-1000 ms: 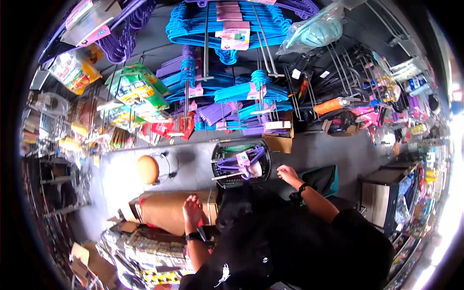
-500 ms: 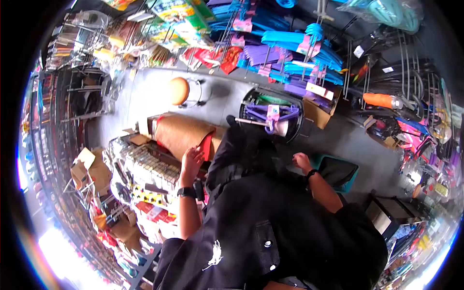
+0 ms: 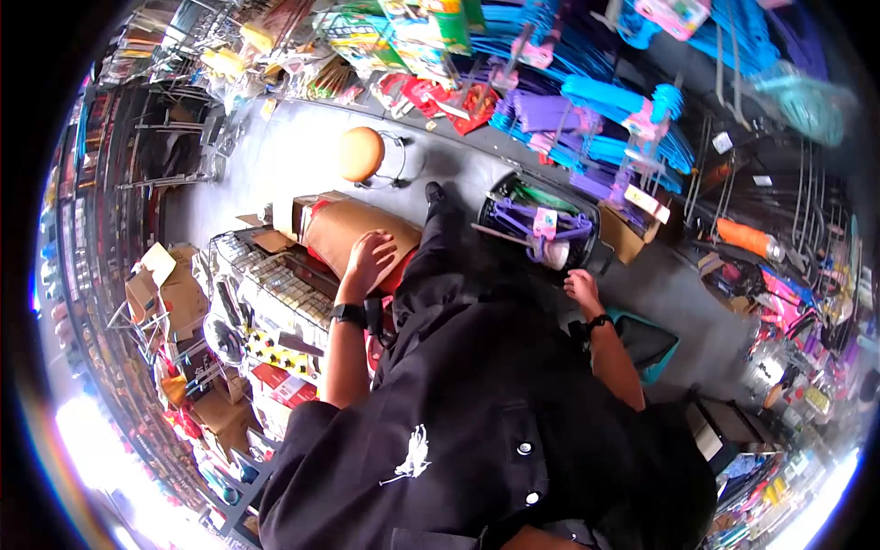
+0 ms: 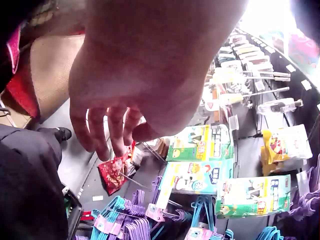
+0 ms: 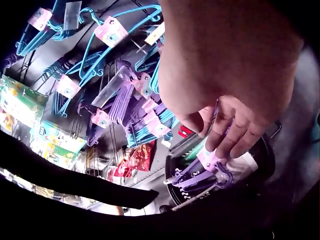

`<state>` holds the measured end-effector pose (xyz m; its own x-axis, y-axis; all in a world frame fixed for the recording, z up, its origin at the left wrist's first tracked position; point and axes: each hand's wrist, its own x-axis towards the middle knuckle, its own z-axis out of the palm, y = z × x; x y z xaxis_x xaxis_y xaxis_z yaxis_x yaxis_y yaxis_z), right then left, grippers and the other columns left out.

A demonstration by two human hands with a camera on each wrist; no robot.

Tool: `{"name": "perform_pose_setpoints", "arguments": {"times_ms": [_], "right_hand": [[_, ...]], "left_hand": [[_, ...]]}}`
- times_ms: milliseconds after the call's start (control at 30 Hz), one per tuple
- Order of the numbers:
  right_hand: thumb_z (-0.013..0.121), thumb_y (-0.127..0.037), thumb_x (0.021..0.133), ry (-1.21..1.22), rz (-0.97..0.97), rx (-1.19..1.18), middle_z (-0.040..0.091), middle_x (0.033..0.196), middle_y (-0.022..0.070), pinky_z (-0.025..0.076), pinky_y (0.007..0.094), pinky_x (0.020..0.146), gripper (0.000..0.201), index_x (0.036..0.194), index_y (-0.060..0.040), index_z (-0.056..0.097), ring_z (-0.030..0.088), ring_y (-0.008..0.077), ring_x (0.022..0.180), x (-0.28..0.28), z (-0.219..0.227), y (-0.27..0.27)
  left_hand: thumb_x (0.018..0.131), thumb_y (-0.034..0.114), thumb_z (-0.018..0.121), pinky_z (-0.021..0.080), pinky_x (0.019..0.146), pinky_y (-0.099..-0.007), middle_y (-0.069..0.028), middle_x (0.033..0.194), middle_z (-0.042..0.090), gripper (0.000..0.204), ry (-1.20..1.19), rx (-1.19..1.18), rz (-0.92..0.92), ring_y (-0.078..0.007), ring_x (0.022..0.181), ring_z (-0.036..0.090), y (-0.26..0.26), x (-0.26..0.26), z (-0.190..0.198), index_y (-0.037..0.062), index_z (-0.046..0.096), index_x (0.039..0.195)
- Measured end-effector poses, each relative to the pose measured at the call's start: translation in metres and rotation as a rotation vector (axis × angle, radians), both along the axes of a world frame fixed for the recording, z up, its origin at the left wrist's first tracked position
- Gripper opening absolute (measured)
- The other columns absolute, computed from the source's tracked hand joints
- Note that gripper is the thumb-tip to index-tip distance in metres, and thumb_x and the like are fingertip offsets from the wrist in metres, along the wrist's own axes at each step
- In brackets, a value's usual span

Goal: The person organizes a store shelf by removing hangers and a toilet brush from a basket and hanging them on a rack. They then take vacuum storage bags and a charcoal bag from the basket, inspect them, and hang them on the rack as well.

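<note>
My left hand [image 3: 369, 266] hangs in the air with nothing in it, fingers loosely bent, over a brown cardboard-like roll [image 3: 353, 234] with red beside it. My right hand [image 3: 582, 289] holds nothing either, its fingers loosely curled, just right of a black basket [image 5: 267, 152] on the floor. Inside that basket lie purple hangers [image 3: 570, 225] with a pink label and something green. In the right wrist view the fingertips overlap the label. Rows of blue hangers [image 3: 610, 96] and purple hangers hang on the rack ahead.
An orange-topped round stool [image 3: 362, 154] stands on the grey floor ahead left. A teal-rimmed bin [image 3: 655, 353] is at the right. Wire shelving with packed goods [image 3: 280, 293] lines the left, and green packs [image 4: 252, 196] hang on the rack. A black shoe [image 3: 434, 194] is stepping forward.
The view has turned left and down, so the rack and basket have slid to the right. A leg has come forward beside the roll. Both hands stay empty.
</note>
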<state>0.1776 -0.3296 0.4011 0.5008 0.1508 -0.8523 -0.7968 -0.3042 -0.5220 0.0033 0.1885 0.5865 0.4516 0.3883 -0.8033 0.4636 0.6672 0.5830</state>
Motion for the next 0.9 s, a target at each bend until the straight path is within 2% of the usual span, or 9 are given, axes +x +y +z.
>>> {"name": "perform_pose_setpoints", "arguments": {"times_ms": [67, 200, 333, 400, 467, 633, 700, 867, 900], "right_hand": [[0.054, -0.019, 0.098, -0.063, -0.004, -0.017, 0.069, 0.088, 0.0051, 0.052, 0.0276, 0.061, 0.02, 0.113, -0.0103, 0.065, 0.067, 0.0139, 0.073, 0.003, 0.0, 0.026], [0.055, -0.019, 0.099, -0.092, 0.003, -0.097, 0.068, 0.081, 0.0047, 0.05, 0.0285, 0.055, 0.015, 0.108, -0.0105, 0.064, 0.065, 0.0148, 0.065, 0.007, -0.007, 0.109], [0.054, -0.015, 0.098, -0.056, 0.046, -0.109, 0.067, 0.078, 0.0051, 0.049, 0.0274, 0.05, 0.014, 0.1, -0.0101, 0.067, 0.062, 0.0129, 0.06, 0.019, 0.016, 0.225], [0.052, -0.015, 0.098, -0.138, 0.186, -0.071, 0.069, 0.088, 0.0059, 0.053, 0.0276, 0.058, 0.019, 0.111, -0.009, 0.065, 0.066, 0.0144, 0.07, 0.028, 0.032, 0.275], [0.053, -0.015, 0.097, -0.153, 0.256, -0.065, 0.069, 0.094, 0.0065, 0.054, 0.028, 0.063, 0.022, 0.115, -0.0079, 0.063, 0.066, 0.0149, 0.076, 0.042, 0.067, 0.337], [0.055, -0.013, 0.096, -0.185, 0.419, 0.02, 0.068, 0.091, 0.0071, 0.052, 0.029, 0.064, 0.02, 0.113, -0.0057, 0.063, 0.065, 0.0147, 0.073, 0.061, 0.063, 0.43], [0.055, -0.01, 0.095, -0.174, 0.472, 0.019, 0.068, 0.089, 0.0072, 0.052, 0.0301, 0.063, 0.019, 0.112, -0.0041, 0.063, 0.064, 0.015, 0.07, 0.066, 0.063, 0.454], [0.058, -0.01, 0.092, -0.176, 0.476, 0.009, 0.069, 0.088, 0.0081, 0.052, 0.0302, 0.06, 0.023, 0.113, -0.0027, 0.063, 0.064, 0.0148, 0.069, 0.067, 0.061, 0.479], [0.058, -0.01, 0.092, -0.161, 0.461, 0.005, 0.069, 0.089, 0.0079, 0.052, 0.03, 0.059, 0.023, 0.113, -0.0033, 0.063, 0.064, 0.0145, 0.069, 0.065, 0.058, 0.477]], "left_hand": [[0.1, 0.027, 0.054, 0.055, 0.086, -0.038, -0.0071, 0.114, 0.069, 0.027, -0.024, 0.0, -0.111, -0.0252, 0.102, 0.068, 0.037, 0.025, -0.012, 0.0117, 0.059, 0.122], [0.098, 0.025, 0.059, 0.057, 0.074, -0.0376, -0.009, 0.11, 0.071, 0.026, -0.061, -0.087, -0.276, -0.0244, 0.088, 0.069, 0.136, 0.071, -0.077, 0.012, 0.061, 0.12], [0.097, 0.029, 0.058, 0.051, 0.068, -0.0354, -0.0042, 0.108, 0.071, 0.024, 0.121, -0.095, -0.481, -0.0189, 0.088, 0.067, 0.218, 0.119, -0.09, 0.0134, 0.061, 0.115], [0.095, 0.029, 0.056, 0.05, 0.065, -0.0344, -0.0022, 0.106, 0.07, 0.024, 0.162, -0.036, -0.574, -0.0167, 0.086, 0.066, 0.255, 0.121, -0.096, 0.0131, 0.061, 0.113], [0.095, 0.029, 0.056, 0.05, 0.061, -0.0318, -0.0028, 0.106, 0.069, 0.026, 0.143, -0.02, -0.592, -0.0164, 0.082, 0.067, 0.287, 0.116, -0.097, 0.0118, 0.061, 0.114], [0.095, 0.029, 0.056, 0.053, 0.059, -0.0313, -0.0044, 0.106, 0.07, 0.027, 0.141, -0.079, -0.44, -0.019, 0.079, 0.069, 0.344, 0.068, -0.102, 0.0106, 0.061, 0.115], [0.097, 0.029, 0.055, 0.053, 0.06, -0.0322, -0.0042, 0.106, 0.07, 0.027, 0.142, -0.136, -0.368, -0.0203, 0.079, 0.07, 0.356, 0.038, -0.117, 0.0112, 0.061, 0.116], [0.1, 0.03, 0.051, 0.052, 0.066, -0.0338, -0.0033, 0.106, 0.071, 0.025, 0.217, -0.062, -0.387, -0.0208, 0.079, 0.069, 0.363, 0.013, -0.089, 0.0126, 0.064, 0.112], [0.101, 0.033, 0.054, 0.052, 0.074, -0.0352, -0.004, 0.107, 0.07, 0.025, 0.247, -0.095, -0.411, -0.0192, 0.092, 0.067, 0.365, 0.016, -0.08, 0.0121, 0.062, 0.112]]}}
